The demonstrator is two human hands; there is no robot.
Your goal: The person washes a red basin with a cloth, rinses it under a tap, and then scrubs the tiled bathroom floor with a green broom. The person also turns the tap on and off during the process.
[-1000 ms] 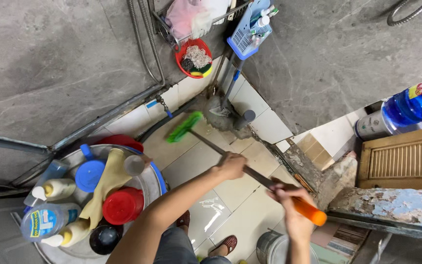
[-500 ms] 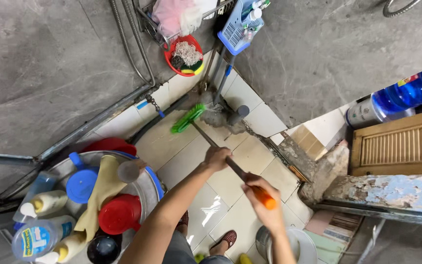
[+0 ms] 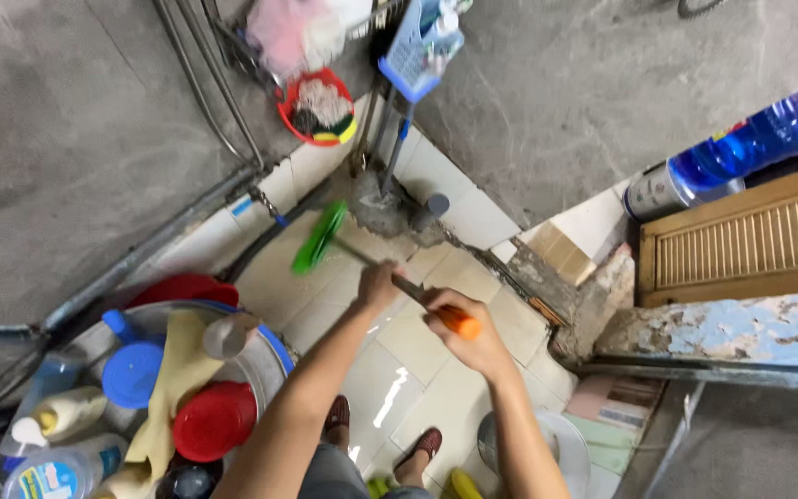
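Nearest, a round metal basin (image 3: 274, 346) holds a red plastic bowl (image 3: 213, 420) and blue lid (image 3: 132, 373). Both the right hand (image 3: 475, 334) and left hand (image 3: 378, 286) grip closed around the green-bristled, orange-handled scrubbing brush (image 3: 319, 237), whose head meets the tiled floor (image 3: 417, 337). Beyond, a red basket (image 3: 318, 108) holds scrubbers.

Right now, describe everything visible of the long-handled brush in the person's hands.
The brush has a bright green head, apparently plastic, on a dark thin shaft ending in an orange grip. It slants across the pale floor tiles, head down near the corner by a grey pipe stub. The left hand clasps mid-shaft; the right hand wraps the orange end.
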